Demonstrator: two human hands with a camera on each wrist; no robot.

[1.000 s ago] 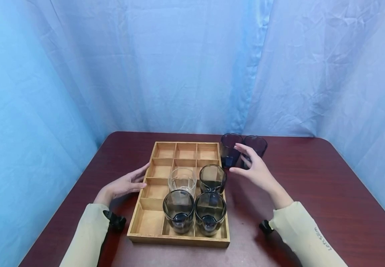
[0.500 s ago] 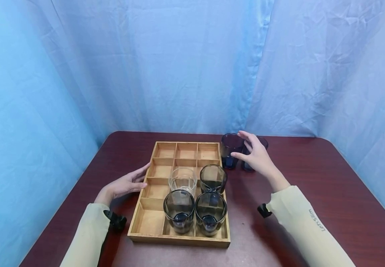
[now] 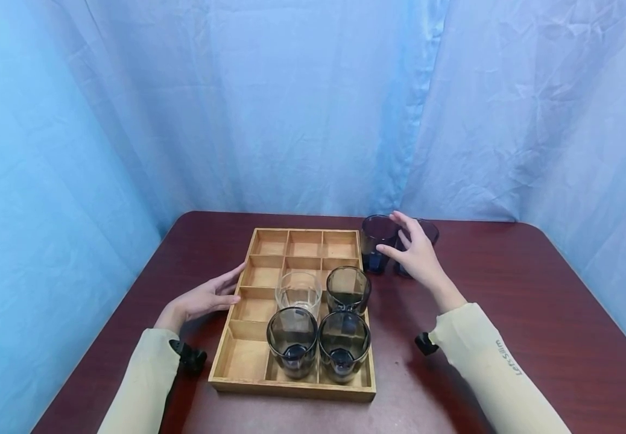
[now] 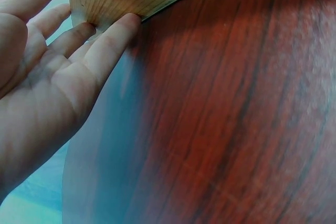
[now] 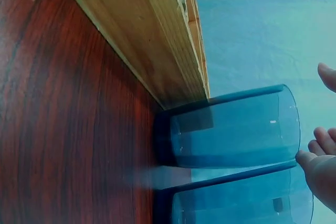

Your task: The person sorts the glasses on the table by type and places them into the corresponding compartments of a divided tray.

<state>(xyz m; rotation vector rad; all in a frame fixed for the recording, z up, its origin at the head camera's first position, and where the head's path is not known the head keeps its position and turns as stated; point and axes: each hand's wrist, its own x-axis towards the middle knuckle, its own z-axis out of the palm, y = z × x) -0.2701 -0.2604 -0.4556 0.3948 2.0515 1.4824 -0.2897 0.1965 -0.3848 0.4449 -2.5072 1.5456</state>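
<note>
In the head view, my left hand (image 3: 204,299) rests straight fingers against the left side of a divided wooden tray (image 3: 291,390); the left wrist view shows its fingertips (image 4: 128,22) on the tray's wooden side. My right hand (image 3: 418,256) hovers at the rims of two dark glasses, thumb and fingers spread apart. One dark glass (image 3: 373,256) stands beside the tray's back right corner, and the other dark glass (image 3: 429,230) is partly hidden behind the hand. In the right wrist view, fingers come near the rim of the nearer-to-tray glass (image 5: 236,129); contact is unclear.
Inside the tray stand a clear glass (image 3: 298,292) and three smoky glasses, one of them (image 3: 291,346) at the front. A dark red table (image 3: 519,289) lies beneath. Pale blue curtains (image 3: 302,108) surround it at the back and sides.
My right hand has moved farther back and up, to the rims of the two dark glasses. My left hand stays against the tray, and the glasses stand where they were.
</note>
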